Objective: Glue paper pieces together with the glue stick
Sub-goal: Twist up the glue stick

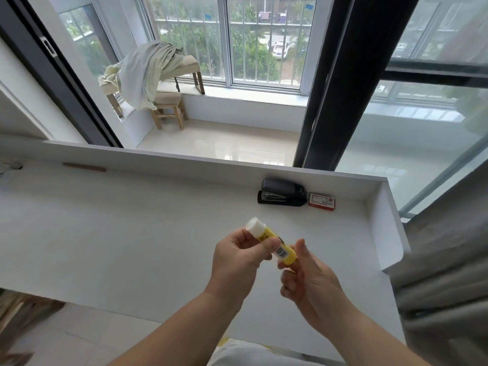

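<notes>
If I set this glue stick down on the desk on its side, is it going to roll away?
Probably: the glue stick looks like a smooth round tube, so it may roll on the flat white desk. Its small size suggests it is light and easily nudged. Standing it upright seems safer, though tippy.

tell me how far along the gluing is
Barely started. Done: the glue stick is picked up, held above the white desk. In hand: the left hand grips its yellow body and the right hand holds the bottom end; the white cap looks still on. Left: uncapping, spreading glue and joining the paper. No paper pieces are in view; only a stapler and a staple box sit at the back.
</notes>
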